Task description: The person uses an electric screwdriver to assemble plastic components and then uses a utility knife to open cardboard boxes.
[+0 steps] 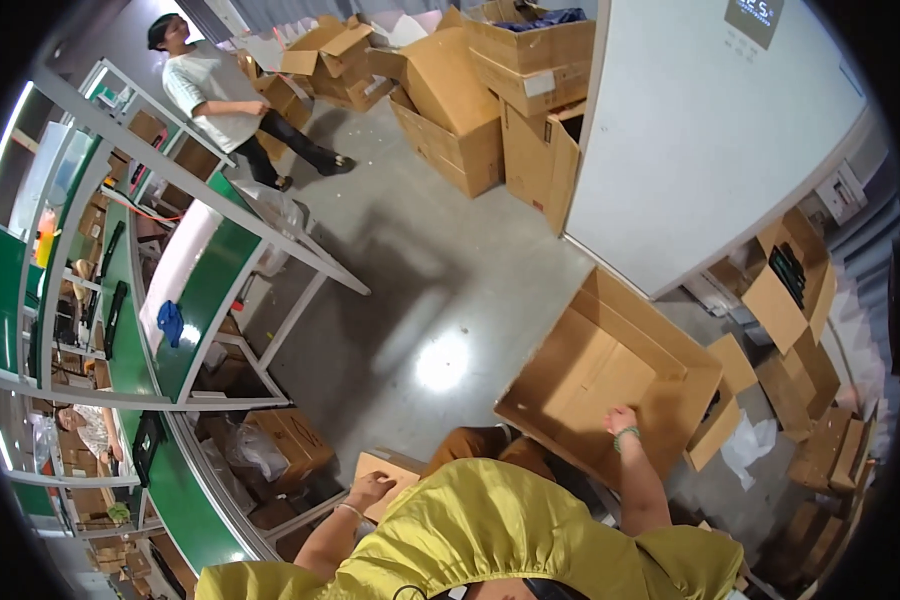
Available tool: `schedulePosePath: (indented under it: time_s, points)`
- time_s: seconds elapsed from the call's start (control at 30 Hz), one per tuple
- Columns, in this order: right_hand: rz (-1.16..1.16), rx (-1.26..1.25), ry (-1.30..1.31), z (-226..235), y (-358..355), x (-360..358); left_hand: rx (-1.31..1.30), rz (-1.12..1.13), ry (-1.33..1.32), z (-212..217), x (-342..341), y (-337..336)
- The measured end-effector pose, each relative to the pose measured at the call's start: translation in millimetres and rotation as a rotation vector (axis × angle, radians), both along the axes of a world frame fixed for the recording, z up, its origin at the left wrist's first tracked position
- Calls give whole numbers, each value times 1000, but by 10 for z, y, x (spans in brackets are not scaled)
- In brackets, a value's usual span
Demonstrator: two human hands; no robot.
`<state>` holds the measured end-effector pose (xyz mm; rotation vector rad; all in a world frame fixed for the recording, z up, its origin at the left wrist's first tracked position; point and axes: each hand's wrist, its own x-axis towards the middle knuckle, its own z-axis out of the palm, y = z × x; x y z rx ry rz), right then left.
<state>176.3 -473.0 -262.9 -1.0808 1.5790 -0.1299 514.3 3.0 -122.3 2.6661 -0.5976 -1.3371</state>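
My right hand (622,420) reaches over a large, shallow open cardboard box (598,358) at my right. Its fingers are curled, with nothing visible in them, and a green bracelet circles the wrist. The box's bare inside shows; whether my fingers touch its floor or wall I cannot tell. At my left side, my left hand (372,488) lies against a smaller brown cardboard box (390,466). Its fingers are loosely stretched over the cardboard, and it appears to hold nothing. My body hides part of that smaller box.
A green-topped workbench (192,500) with metal framing runs along my left. Large cardboard boxes (450,125) are piled at the back, beside a tall pale cabinet (720,130). More open boxes (798,385) lie at right. One person (215,95) walks at far left; another (95,435) is beyond the bench.
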Motion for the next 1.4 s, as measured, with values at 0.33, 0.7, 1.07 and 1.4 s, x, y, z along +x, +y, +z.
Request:
schedulePosePath:
  time_s: [0.33,0.7,1.07,1.4]
  points:
    - [356,83,-361,-312,278,1663,-322,-41,178,-91,1451,-1105]
    - [396,-160,74,139,-172,2801,-98,-124,-151,149,3915,-1372]
    - [818,24,519,404,-782,3297,-526,-55,326,-838,4076,-2858]
    - [52,-216,3,969,-1741,3838,-309,-241,211,-1063,4531,-3049]
